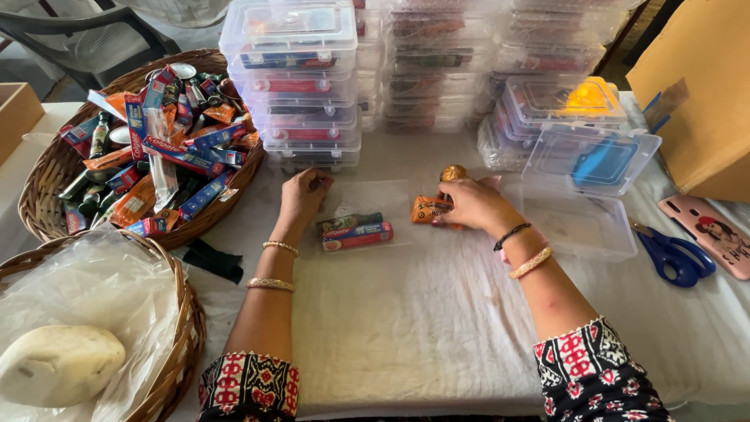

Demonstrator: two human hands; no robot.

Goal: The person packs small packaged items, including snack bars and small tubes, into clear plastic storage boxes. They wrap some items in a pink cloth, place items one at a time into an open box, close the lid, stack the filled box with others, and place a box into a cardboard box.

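My left hand rests on the white cloth with its fingers curled at the near-left corner of a clear plastic lid or bag. Inside lie a small red toothpaste box and a dark green packet. My right hand presses down on an orange sachet. A small round brown-gold item sits just beyond its fingers. An open clear plastic box stands right beside my right wrist.
A wicker basket full of toothpaste boxes, sachets and small bottles stands at the left. Another basket with plastic and a pale lump is near left. Stacks of filled clear boxes line the back. Blue scissors and a phone lie right.
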